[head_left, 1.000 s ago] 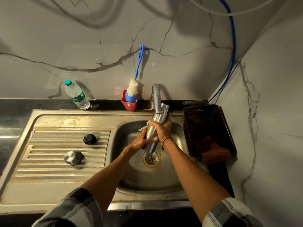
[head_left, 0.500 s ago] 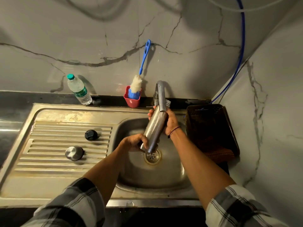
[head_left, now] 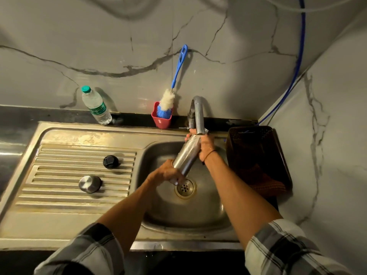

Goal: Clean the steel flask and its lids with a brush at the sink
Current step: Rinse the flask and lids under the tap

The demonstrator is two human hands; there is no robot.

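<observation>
**Flask repositioned under the faucet: hand wash in progress, brush step pending**

Nearest the camera, both forearms extend from plaid sleeves over the sink basin. The left hand is curled around the lower end of the steel flask, just above the drain. The right hand grips the upper end, directly below the faucet outlet.

Change over the last second: the flask was held steeper, with both hands bunched at mid-body. It now lies on a diagonal, lower end toward the drain and upper end at the spout, with the hands spread to opposite ends. Whether water is running cannot be determined.

On the drainboard, left of the basin, the steel lid and the black lid remain in place, apart from each other and untouched.

Farther back, the brush stands head-down in the red cup against the wall, beside the faucet base. A plastic water bottle stands at the rear left. A dark basket sits right of the basin.

Assessment: the flask exterior is being rinsed or rubbed by hand. Brush cleaning of flask and lids is not yet started.
</observation>
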